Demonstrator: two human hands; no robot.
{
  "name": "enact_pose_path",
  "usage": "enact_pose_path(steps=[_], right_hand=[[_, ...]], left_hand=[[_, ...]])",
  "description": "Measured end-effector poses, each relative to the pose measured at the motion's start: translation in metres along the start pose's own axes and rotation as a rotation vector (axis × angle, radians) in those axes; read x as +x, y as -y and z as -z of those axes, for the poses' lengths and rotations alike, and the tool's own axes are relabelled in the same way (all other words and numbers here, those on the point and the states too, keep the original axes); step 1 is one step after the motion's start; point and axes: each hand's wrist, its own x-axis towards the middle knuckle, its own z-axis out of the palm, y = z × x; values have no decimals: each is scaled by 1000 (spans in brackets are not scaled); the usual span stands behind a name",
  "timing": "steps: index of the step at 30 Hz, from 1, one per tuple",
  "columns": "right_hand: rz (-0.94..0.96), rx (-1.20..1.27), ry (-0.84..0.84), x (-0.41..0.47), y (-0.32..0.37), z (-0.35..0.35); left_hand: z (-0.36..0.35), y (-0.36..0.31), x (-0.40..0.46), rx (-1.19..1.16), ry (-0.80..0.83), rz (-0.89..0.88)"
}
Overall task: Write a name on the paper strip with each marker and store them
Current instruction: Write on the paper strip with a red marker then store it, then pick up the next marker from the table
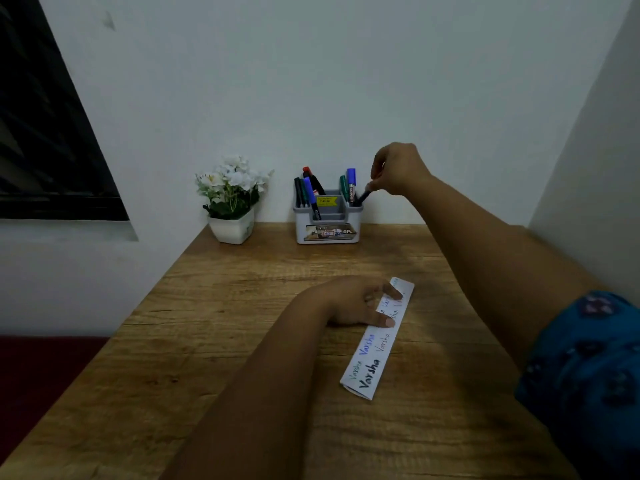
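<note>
Right hand (pixel 398 169) pinching black marker (pixel 363 196) in grey holder (pixel 327 220), left hand (pixel 356 303) flat on paper strip (pixel 377 341), wooden desk (pixel 242 341)

The left hand (pixel 360 303) covers the middle of the paper strip (pixel 377 341); writing there is hidden. The holder's (pixel 327 220) label print is unreadably small.

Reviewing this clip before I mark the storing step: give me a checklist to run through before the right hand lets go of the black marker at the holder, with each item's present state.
1. Right hand grips the black marker: ok.
2. Marker's lower end is inside the right compartment of the holder: ok, though its depth is hidden.
3. Marker capped: cannot tell, too small and dark.
4. Room beside the blue marker and green marker in that compartment: cannot tell.
5. Left hand presses the paper strip flat on the table: ok.
6. Holder stands upright, clear of the flower pot: ok.
</note>
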Motion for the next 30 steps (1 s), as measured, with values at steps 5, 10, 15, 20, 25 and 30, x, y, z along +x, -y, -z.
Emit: enact_pose_path(steps=[5, 10, 15, 20, 25, 30], right_hand=[[28, 131, 3, 23, 9, -19], [9, 247, 4, 23, 5, -35], [-3, 305, -47, -8, -16, -26], [-135, -146, 129, -73, -79, 37], [-583, -595, 420, -158, -149, 82], [-679, -549, 422, -201, -172, 62]], left_hand=[[0, 3, 5, 8, 15, -6], [-1, 7, 5, 6, 17, -26], [1, 3, 2, -4, 23, 8], [2, -3, -4, -14, 22, 10], [-5, -10, -6, 51, -63, 13], [-19, -18, -6, 18, -216, -58]])
